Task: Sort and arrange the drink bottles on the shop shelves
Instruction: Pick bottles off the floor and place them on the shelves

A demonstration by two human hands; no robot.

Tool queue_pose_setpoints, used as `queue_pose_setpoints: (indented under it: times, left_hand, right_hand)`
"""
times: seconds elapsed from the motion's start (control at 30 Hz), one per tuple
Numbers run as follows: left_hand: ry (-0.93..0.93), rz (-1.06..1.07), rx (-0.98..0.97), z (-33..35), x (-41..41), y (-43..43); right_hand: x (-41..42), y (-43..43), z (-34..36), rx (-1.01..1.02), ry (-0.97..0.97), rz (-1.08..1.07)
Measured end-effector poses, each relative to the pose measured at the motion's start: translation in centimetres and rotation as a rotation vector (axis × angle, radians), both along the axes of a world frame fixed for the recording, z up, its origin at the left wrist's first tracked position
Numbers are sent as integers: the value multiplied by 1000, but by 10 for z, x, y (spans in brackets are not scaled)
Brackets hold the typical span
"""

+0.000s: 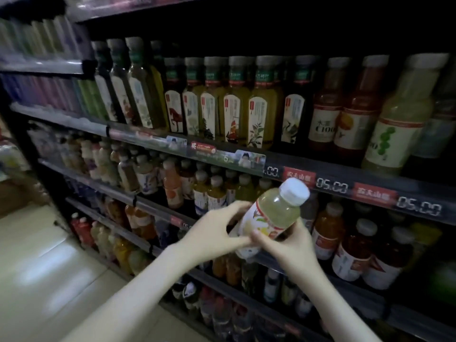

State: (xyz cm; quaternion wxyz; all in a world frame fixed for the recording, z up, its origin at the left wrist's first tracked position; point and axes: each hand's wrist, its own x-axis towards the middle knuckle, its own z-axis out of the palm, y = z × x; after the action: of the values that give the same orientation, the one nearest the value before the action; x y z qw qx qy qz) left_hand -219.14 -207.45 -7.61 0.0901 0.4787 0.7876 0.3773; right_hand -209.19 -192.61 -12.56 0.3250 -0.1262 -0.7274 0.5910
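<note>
Both my hands hold one bottle (271, 215) of pale green drink with a white cap and a white, red-edged label. It is tilted, cap up to the right, in front of the second shelf. My left hand (214, 233) grips its lower body from the left. My right hand (288, 245) grips it from below on the right. Behind it stand rows of orange and red juice bottles (350, 245). The shelf above carries tall tea bottles (232, 102) with white labels.
Black shelf rails with price strips (333, 186) run diagonally across the view. Small bottles (148, 174) fill the left of the middle shelf, and more bottles (222, 314) sit on the lowest shelves. Light floor tiles (44, 267) lie at the lower left.
</note>
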Motion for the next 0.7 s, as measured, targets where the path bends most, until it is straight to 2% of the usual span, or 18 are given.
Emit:
queue_pose_setpoints:
  times: [0.1,0.2,0.33,0.43,0.7]
  left_hand:
    - [89,-78,102,21,-53,5]
    - [183,-85,235,39,-92,16]
    - [372,-113,325,64,-121,43]
    - [435,-175,356,73,-122,66]
    - [424,-382,373,62,-70,131]
  right_hand:
    - [-24,-8,40,40,142,-108]
    - [-49,-13,77,78,289,-314]
    - [-68,-9,114,165,341,-568]
    - [-63,-4,121,163,374,-695]
    - [2,20,112,162,398,-996]
